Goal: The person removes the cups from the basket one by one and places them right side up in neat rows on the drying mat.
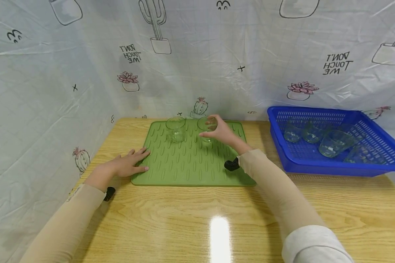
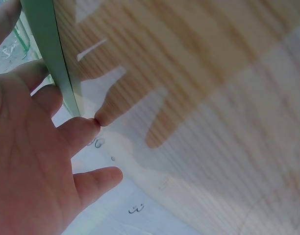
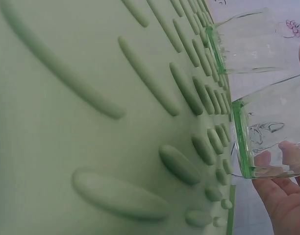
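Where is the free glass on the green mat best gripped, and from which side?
Grip the left glass round its side wall, probably from above or the front: it stands rim-down on the green mat, so the rim is out of reach. The right hand holds the neighbouring glass, crowding that side.

Bright, even light fills the head view, with soft shadows and no dark corners. A white streak of glare [image 1: 219,237] sits on the glossy wooden table [image 1: 171,223], so the light comes from overhead. Wide-angle distortion bends the printed curtain [image 1: 69,73] and the table's edges outward toward the frame borders; the centre is sharp. The left wrist view is washed out and hazy: the left hand [image 2: 32,171] is blurred at close range, and its soft-edged shadow [image 2: 160,93] falls across the wood grain. The right wrist view is evenly lit and low in contrast; the green mat [image 3: 91,122] is soft nearby, and the glasses [image 3: 267,142] show faint reflections
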Tool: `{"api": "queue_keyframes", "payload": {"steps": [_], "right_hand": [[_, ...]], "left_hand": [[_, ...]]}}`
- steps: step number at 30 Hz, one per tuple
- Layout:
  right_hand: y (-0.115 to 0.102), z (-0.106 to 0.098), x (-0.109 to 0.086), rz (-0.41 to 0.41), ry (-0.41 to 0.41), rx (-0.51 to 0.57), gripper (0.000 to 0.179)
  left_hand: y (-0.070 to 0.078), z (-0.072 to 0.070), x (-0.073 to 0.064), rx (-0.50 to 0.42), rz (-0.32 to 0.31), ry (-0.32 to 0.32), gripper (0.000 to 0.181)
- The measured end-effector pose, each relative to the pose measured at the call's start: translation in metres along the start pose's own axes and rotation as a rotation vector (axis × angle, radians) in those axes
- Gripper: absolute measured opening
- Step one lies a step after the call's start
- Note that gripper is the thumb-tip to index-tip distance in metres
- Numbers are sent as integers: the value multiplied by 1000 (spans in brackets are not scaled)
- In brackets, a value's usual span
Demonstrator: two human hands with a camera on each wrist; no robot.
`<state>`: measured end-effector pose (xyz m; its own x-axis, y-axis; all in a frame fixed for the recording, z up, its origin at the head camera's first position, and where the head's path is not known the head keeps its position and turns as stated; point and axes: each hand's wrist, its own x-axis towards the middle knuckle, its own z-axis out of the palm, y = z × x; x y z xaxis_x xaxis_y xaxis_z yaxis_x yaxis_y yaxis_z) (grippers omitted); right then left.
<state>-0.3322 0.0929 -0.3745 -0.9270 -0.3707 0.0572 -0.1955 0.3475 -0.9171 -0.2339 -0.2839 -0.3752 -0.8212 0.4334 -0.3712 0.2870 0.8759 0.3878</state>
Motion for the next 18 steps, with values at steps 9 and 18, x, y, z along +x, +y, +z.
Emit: {"api": "queue_keyframes", "payload": {"steps": [9, 18], "right_hand": [[5, 12, 8, 23, 24, -21, 86], [7, 20, 13, 46, 28, -19, 90]], "left_hand": [[0, -1, 0, -4, -1, 1, 83], [-1, -1, 0, -3, 7, -4, 83]]}}
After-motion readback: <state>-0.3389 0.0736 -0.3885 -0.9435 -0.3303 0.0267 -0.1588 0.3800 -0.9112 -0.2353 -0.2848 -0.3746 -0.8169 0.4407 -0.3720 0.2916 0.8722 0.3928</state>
